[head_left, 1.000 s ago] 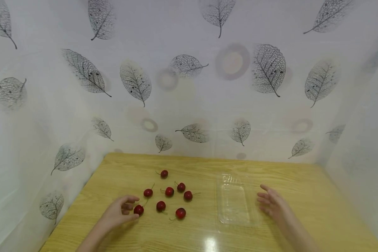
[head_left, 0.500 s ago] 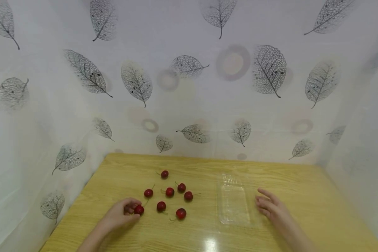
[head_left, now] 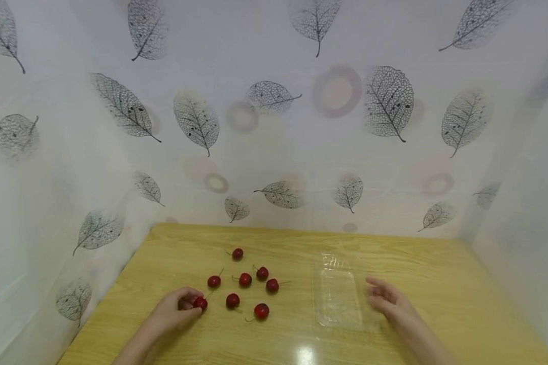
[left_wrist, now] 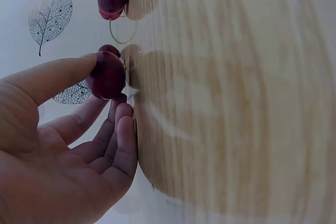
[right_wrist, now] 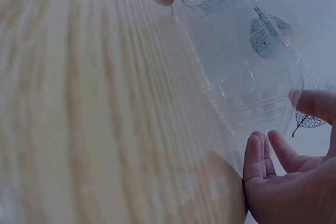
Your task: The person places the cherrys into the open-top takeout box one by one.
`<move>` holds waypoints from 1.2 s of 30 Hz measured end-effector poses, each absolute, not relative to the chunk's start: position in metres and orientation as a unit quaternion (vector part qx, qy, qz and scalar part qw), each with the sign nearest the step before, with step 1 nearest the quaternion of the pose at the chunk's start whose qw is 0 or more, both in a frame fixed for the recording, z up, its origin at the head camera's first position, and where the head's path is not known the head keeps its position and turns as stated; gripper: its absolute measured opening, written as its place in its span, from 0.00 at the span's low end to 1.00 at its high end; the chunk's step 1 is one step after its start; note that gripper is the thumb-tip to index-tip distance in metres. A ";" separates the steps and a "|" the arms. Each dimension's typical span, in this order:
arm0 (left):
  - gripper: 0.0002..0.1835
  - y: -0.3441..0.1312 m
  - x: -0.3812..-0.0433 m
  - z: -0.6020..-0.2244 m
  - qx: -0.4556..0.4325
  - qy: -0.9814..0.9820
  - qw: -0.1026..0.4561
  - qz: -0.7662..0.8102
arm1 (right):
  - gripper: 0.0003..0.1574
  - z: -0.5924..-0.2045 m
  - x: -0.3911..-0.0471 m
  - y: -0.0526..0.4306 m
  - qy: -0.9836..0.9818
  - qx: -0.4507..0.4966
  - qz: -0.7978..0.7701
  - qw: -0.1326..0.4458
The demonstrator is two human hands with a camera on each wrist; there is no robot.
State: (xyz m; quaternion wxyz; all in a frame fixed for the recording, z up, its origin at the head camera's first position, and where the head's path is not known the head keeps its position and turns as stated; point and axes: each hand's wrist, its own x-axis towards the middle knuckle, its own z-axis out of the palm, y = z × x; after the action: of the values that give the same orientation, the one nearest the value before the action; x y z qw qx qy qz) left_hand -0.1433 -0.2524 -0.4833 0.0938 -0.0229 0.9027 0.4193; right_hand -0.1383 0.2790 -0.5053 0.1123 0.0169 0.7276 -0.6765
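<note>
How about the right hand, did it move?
Yes: in the head view, the right hand has shifted left, closer to the clear box, which has stayed put.

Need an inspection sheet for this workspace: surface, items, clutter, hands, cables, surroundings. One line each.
Surface: wood-grain table, a bright glare near the front.
Items: eight cherries, loosely scattered on the left half; clear plastic box to their right, open side up.
Clutter: nothing seen.
Left hand: thumb and fingers around the leftmost cherry, which sits at the table.
Right hand: at the box's right side, fingers loosely bent; contact can't be confirmed.
Cables: nothing seen.
Surroundings: pale backdrop with dark leaf prints behind the table and along both sides.
</note>
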 end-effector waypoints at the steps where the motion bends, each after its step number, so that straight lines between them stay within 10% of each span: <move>1: 0.18 -0.252 -0.143 -0.483 -0.025 0.903 0.094 0.419 | 0.28 -0.505 -0.138 0.279 0.726 0.013 -0.678 0.116; 36: 0.20 -0.240 -0.140 -0.460 0.018 0.877 0.096 0.471 | 0.28 -0.512 -0.140 0.289 0.661 -0.043 -0.737 0.134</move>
State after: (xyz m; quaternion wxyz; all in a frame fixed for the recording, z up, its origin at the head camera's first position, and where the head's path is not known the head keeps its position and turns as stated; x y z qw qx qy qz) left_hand -0.1400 -0.2401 -0.4598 0.0960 0.0180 0.8765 0.4713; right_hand -0.1403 0.2888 -0.5118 0.1335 -0.0431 0.6608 -0.7374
